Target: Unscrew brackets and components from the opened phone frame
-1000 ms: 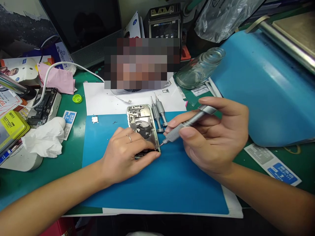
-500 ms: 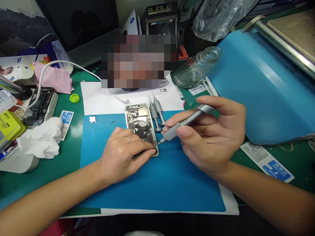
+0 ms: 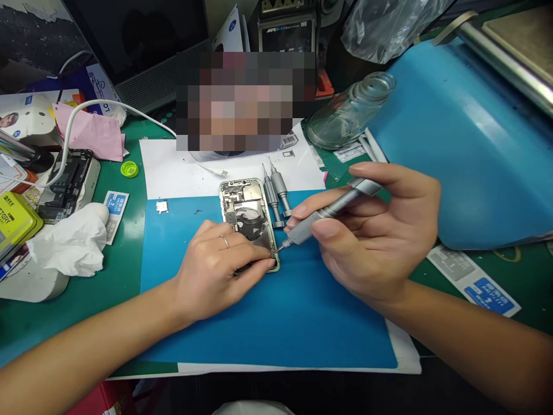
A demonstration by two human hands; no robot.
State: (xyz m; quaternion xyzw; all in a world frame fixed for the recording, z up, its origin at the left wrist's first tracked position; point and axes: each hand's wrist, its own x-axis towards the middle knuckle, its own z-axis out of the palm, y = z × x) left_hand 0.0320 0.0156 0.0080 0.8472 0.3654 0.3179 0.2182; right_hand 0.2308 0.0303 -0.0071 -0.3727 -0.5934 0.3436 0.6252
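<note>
An opened phone (image 3: 248, 210) lies on the blue mat (image 3: 259, 328), its inner parts showing. My left hand (image 3: 224, 271) rests over the phone's lower end, thumb and forefinger pinched at its lower right corner; what they hold, if anything, is too small to make out. A grey screwdriver (image 3: 309, 226) is gripped in my right hand (image 3: 371, 230), tilted, its tip at my left fingertips by the phone's edge. Two more grey screwdrivers (image 3: 273, 199) lie side by side just right of the phone. A small metal piece (image 3: 162, 206) sits on the mat at the upper left.
On the left are white tissue (image 3: 71, 242), another opened phone (image 3: 67, 184), a yellow box (image 3: 17, 216) and a green cap (image 3: 129, 169). A glass jar (image 3: 345, 115) leans behind the screwdrivers. At the right stands a large blue-covered object (image 3: 466, 150). A white cable (image 3: 103, 102) arches at the back left.
The view has shifted slightly. Both hands keep nearly the same pose, and the screwdriver tip stays at the phone's lower right corner.
</note>
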